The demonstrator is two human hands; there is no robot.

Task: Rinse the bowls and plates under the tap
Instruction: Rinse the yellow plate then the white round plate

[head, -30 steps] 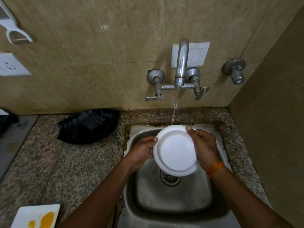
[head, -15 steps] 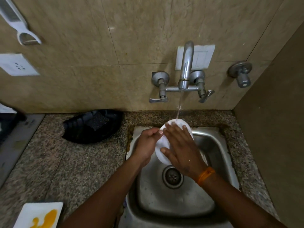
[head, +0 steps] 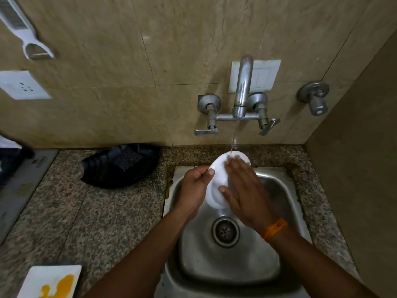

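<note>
Since a second ago the right hand [head: 242,190] has left the rim and now lies flat, fingers straight, on the face of the one white plate [head: 217,181], which has tipped up more steeply. One counter [head: 96,211] carries one steel sink [head: 279,211]. One tap [head: 241,87] runs a thin stream onto the plate's top edge, above the sink. The left hand [head: 194,188] grips the plate's left rim, thumb on front. One orange-smeared white board [head: 49,282] lies on the counter's near left corner.

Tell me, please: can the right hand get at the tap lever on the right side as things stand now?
Probably yes. The right hand lies flat on the white plate and holds nothing, and the right lever is up on the wall past it, with only the thin water stream nearby. The left hand would hold the plate alone.
</note>
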